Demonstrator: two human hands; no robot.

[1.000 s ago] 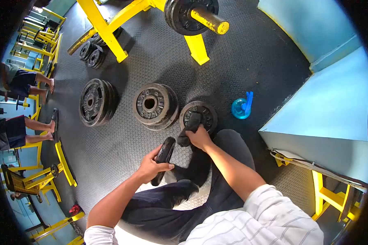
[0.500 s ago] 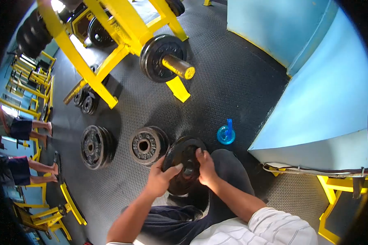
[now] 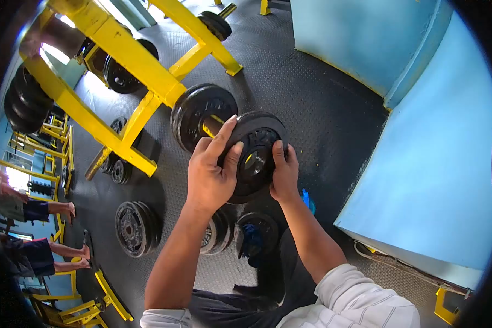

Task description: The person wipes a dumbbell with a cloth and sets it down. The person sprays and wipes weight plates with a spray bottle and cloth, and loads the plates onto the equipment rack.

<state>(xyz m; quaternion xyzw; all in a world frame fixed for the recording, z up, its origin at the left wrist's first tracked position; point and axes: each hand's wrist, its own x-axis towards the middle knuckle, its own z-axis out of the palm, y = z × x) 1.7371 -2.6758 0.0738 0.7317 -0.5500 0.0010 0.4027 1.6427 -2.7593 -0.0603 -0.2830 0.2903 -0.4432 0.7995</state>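
Observation:
A black weight plate (image 3: 259, 134) is held up between both hands, in front of the yellow machine's bar end (image 3: 213, 124). My left hand (image 3: 212, 169) grips its left edge, and my right hand (image 3: 284, 172) its right edge. Yellow shows through the plate's centre hole. Just behind it, another black plate (image 3: 194, 112) hangs on the bar. On the floor below lies a plate (image 3: 267, 221) with a dark cloth (image 3: 250, 240) on it. A plate stack (image 3: 218, 235), partly hidden by my left arm, is beside it.
More plates (image 3: 134, 228) are stacked at the left. The yellow frame (image 3: 123, 54) spans the upper left. A blue bottle (image 3: 307, 201) is partly hidden behind my right hand. A blue wall (image 3: 421, 180) stands at the right. Two people's legs (image 3: 68, 257) show at the far left.
The cloth has left my right hand and lies on the floor plate. Both hands have raised the held plate up to the bar end. The view has shifted toward the machine.

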